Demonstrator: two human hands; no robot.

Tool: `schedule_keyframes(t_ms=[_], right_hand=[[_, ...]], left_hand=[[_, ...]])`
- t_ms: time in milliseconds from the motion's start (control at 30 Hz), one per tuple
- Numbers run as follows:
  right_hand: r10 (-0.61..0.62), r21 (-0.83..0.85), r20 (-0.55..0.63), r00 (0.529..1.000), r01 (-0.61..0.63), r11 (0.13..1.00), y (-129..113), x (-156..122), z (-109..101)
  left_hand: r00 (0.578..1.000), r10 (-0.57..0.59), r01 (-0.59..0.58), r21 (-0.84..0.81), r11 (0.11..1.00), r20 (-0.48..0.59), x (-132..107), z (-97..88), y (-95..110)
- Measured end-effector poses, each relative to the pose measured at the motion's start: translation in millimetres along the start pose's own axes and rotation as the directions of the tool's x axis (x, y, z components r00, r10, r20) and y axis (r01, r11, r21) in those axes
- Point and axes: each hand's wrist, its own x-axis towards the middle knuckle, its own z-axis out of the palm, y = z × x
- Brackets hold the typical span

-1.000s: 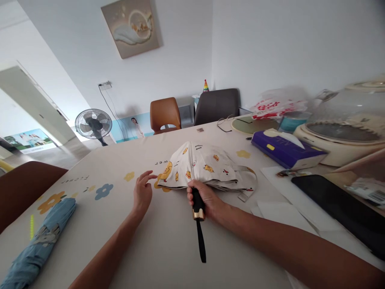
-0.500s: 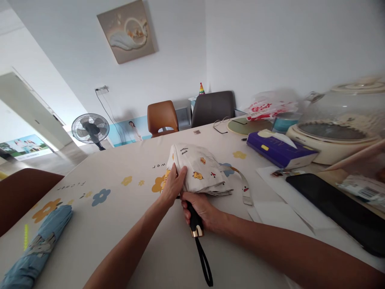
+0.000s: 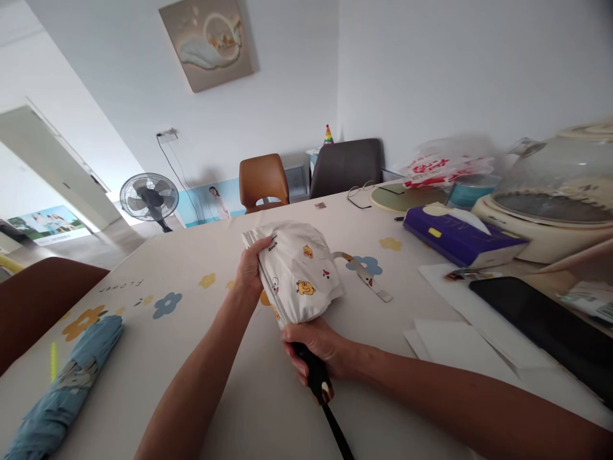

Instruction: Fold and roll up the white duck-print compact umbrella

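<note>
Strap [image 3: 338, 432]: black, trailing from the handle [image 3: 311, 370] toward the near side of the table [image 3: 158, 361]. Blue umbrella [image 3: 71, 391]: furled, lying near the left edge. Right hand [image 3: 320, 344]: clenched round the handle, just below the canopy. White umbrella [image 3: 297, 271]: yellow-printed canopy, loosely gathered, held in both hands over the table's middle; whether it touches the top cannot be told. Left hand [image 3: 249, 267]: grasping the canopy's left side, thumb uppermost, fingers hidden. Tie band [image 3: 368, 279]: loose, reaching right. Papers [image 3: 462, 348] and black slab [image 3: 541, 332]: toward the right edge. Tissue box [image 3: 460, 237]: purple, beyond them. Glasses [image 3: 359, 198]: near the far edge. Tan chair [image 3: 263, 179], dark chair [image 3: 347, 166]: behind that edge.
</note>
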Motion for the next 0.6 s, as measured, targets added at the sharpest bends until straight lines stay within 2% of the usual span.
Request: schedule_keyframes(t_ms=[133,233,333,433,500,600], right_hand=[[0.018,-0.027,0.090,0.996,-0.015,1.000,-2.4,-4.0,-0.1],[-0.022,0.061,0.102,0.995,0.015,0.998,-6.2,-8.9,4.0],[-0.101,0.137,0.067,0.993,0.091,0.986,-5.5,-10.0,8.7],[-0.104,0.080,-0.012,0.994,0.105,0.991,-1.4,-9.1,12.6],[-0.128,0.039,-0.069,0.989,0.131,0.991,-0.9,-9.3,14.7],[-0.236,0.001,-0.138,0.962,0.238,0.971,-8.2,-11.0,14.9]], left_hand=[[0.999,0.027,-0.027,-0.005,1.000,0.025,-6.4,3.7,4.8],[0.996,0.003,-0.002,-0.016,1.000,0.094,-10.7,5.9,8.9],[0.995,0.002,0.001,-0.025,1.000,0.097,-12.8,6.8,12.0],[0.996,0.003,-0.001,-0.021,1.000,0.089,-11.3,4.8,13.2],[0.990,0.019,-0.015,-0.032,0.999,0.143,-7.8,1.5,11.3],[0.958,0.035,-0.015,-0.071,0.997,0.286,1.1,-5.8,-0.1]])
